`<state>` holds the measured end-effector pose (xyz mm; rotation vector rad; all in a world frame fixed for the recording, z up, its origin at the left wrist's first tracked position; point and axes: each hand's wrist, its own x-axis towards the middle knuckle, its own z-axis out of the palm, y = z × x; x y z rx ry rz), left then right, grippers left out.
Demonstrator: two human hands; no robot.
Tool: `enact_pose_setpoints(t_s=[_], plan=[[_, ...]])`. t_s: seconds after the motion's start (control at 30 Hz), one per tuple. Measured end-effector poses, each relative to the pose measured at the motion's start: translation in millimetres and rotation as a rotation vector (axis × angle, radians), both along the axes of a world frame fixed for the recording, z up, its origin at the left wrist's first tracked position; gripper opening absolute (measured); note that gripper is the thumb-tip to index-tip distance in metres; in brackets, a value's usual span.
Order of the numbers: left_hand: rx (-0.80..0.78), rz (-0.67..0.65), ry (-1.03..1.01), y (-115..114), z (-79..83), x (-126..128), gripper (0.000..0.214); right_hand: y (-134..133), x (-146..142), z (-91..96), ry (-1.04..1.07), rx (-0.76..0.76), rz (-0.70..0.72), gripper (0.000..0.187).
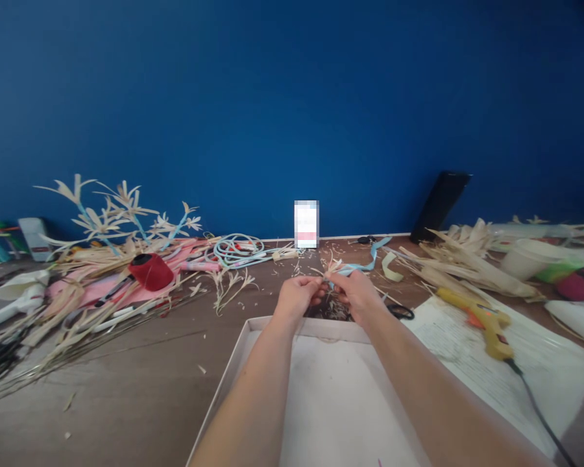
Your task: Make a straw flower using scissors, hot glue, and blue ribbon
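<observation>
My left hand and my right hand meet above the far edge of a white box lid. Their fingertips pinch a small flower of pale, dried husk strips, whose petals stick up between them. A light blue paper strip runs from the flower past my right hand and curls off to the right. The fingers hide the flower's base and stem. Near my right wrist the black handle of a pair of scissors shows. Bits of cut husk are scattered below and around both hands.
To the left lie finished husk flowers, a red spool and coiled light blue stems. A phone leans on the blue wall. A yellow glue gun with its cord rests on paper at right, near dried husks.
</observation>
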<state>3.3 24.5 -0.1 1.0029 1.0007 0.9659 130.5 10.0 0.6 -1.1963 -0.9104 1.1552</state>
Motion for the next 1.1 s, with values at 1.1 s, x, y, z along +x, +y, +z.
enact_pose_setpoints(t_s=[1.1], plan=[[0.335, 0.206, 0.089, -1, 0.4, 5, 0.019, -5, 0, 11.6, 0.526, -0.202, 0.032, 0.019]])
